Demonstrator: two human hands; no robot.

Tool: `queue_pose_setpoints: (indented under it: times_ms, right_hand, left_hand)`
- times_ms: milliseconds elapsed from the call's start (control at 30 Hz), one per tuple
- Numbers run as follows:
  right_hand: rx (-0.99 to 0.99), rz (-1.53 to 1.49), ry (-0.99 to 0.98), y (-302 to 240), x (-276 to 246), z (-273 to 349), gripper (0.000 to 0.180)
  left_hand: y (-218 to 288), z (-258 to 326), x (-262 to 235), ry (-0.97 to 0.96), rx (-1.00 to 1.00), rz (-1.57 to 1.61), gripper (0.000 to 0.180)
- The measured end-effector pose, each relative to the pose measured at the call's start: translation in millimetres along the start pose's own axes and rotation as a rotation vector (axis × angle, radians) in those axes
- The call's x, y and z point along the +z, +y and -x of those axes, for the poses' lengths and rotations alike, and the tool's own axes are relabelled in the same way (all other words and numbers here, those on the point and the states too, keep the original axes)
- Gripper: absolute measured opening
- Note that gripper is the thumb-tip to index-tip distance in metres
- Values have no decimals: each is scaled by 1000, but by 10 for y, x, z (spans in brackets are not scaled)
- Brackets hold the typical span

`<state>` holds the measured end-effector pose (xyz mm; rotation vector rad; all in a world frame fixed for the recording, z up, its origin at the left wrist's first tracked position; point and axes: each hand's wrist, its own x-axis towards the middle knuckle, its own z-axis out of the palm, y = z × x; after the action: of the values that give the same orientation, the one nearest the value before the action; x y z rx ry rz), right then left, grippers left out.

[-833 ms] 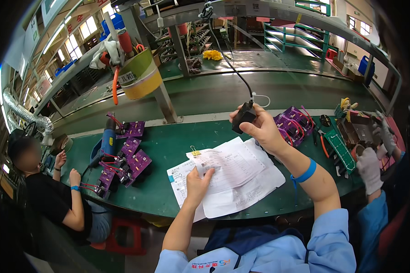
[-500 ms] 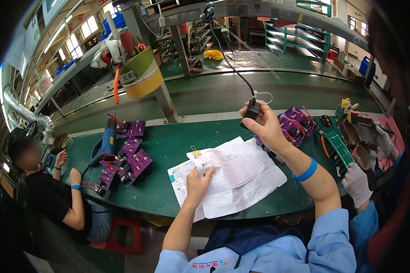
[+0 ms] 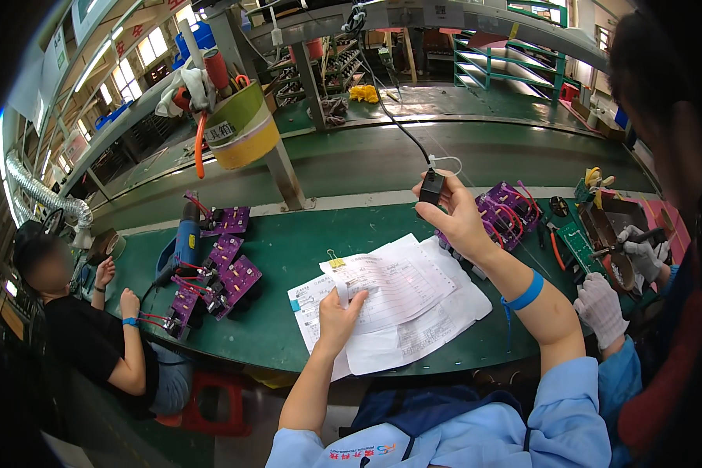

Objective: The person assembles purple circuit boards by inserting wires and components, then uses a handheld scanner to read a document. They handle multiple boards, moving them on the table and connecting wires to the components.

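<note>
My right hand (image 3: pixel 452 209) is raised over the far edge of the green bench, fingers closed round a small black box (image 3: pixel 431 187). A black cable runs up from the box to the overhead rail, and a white tie loops at its top. My left hand (image 3: pixel 342 318) pinches the upper sheet of a stack of printed papers (image 3: pixel 413 331) between thumb and fingers. A yellow binder clip (image 3: pixel 336 263) sits at the stack's top edge. Just beyond my right wrist lie purple circuit boards (image 3: pixel 507 209) with red wires.
More purple boards (image 3: pixel 230 277) lie left beside a blue power tool (image 3: pixel 186 242). A seated person (image 3: pixel 93 335) is at left. At right, a co-worker's gloved hands (image 3: pixel 600 308) are near a green circuit board (image 3: pixel 577 246) and pliers (image 3: pixel 555 248). A yellow-green bucket (image 3: pixel 246 132) hangs at upper left.
The black box has turned slightly in my right hand; my left hand has stayed on the papers. At right, the co-worker has leaned in, and the gloved hands and green board have shifted.
</note>
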<state>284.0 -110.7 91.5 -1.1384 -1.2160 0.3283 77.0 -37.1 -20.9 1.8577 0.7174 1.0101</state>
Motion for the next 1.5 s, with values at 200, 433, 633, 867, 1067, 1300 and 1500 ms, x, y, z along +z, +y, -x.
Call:
queue_pose_setpoints:
  times_ms: [200, 433, 633, 867, 1067, 1300, 1500]
  right_hand:
    - [6, 5, -3, 16, 5, -3, 44]
    - [48, -17, 6, 58, -23, -7, 44]
    - [79, -31, -7, 130, -51, 13, 46]
    - [118, -4, -18, 116, 4, -3, 45]
    - [124, -20, -26, 110, 14, 3, 46]
    - [135, -30, -38, 146, 14, 1, 44]
    - [144, -47, -37, 173, 27, 14, 44]
  left_hand:
    - [-23, 19, -19, 7, -9, 29, 21]
    - [-155, 279, -160, 38, -160, 57, 23]
    - [-75, 649, -424, -19, -388, -40, 32]
    - [24, 837, -609, -129, -502, -569, 52]
    - [-71, 760, -692, 92, -134, -837, 63]
    - [-250, 408, -644, 14, -314, -898, 81]
    - [-356, 323, -651, 30, -429, -852, 90]
